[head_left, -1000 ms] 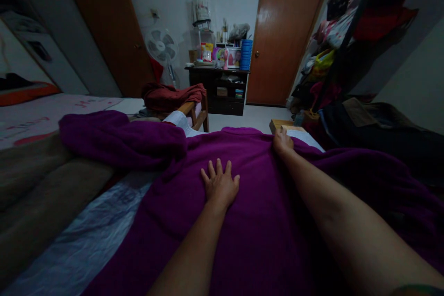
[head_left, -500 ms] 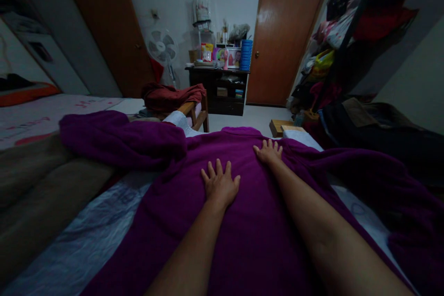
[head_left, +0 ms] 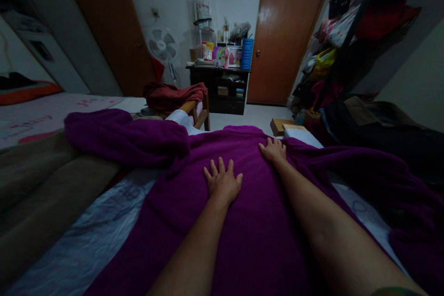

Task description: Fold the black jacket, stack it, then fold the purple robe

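A purple long-sleeved garment (head_left: 256,222) lies spread on the bed, its collar at the far end. One sleeve reaches out to the left over a brown blanket (head_left: 45,180), the other to the right. My left hand (head_left: 224,182) rests flat on the middle of the garment with its fingers spread. Farther up, near the right shoulder seam, my right hand (head_left: 274,150) presses on the cloth, fingers apart. Neither hand grips anything. Below the garment, a pale blue patterned sheet (head_left: 100,226) shows at the left.
Reddish-brown cloth (head_left: 175,95) hangs over a wooden bed rail (head_left: 190,107) beyond the left sleeve. Dark clothes (head_left: 391,129) are piled at the right. A black cabinet (head_left: 215,101), a fan (head_left: 163,46) and a wooden door (head_left: 287,32) stand at the back.
My right hand has slid slightly to the right along the cloth near the shoulder. My left hand stays flat at about the same place on the garment. The view has shifted a little.
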A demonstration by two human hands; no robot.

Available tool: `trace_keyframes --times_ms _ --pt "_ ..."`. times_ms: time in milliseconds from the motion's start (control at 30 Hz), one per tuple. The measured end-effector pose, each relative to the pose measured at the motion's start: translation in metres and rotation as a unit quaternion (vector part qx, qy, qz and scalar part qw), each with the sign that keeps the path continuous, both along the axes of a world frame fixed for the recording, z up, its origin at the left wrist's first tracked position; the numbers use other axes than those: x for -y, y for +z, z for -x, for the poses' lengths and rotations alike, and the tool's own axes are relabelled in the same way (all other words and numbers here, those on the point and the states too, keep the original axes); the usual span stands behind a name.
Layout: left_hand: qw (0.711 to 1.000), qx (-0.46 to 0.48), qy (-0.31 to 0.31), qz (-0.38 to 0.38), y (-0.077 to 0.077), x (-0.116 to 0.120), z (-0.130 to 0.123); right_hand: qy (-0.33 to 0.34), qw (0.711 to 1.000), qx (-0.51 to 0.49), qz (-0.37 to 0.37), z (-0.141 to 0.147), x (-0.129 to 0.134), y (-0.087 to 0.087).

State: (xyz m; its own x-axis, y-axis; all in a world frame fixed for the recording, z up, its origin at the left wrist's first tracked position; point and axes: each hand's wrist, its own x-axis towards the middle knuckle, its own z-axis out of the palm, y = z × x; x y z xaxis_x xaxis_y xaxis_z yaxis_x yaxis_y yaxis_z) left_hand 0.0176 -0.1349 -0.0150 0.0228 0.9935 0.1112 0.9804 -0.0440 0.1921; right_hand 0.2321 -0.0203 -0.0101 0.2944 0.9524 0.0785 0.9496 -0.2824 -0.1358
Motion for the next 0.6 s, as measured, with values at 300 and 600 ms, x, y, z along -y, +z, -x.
trace_keyframes --times_ms 300,600 --pt "1.000 0.018 -0.002 0.006 0.005 -0.001 0.000 0.081 0.995 -0.034 0.050 0.053 0.025 0.023" --pt "0.999 0.036 0.012 -0.001 0.006 -0.001 0.003 0.084 0.991 -0.011 0.107 0.046 0.067 0.012"
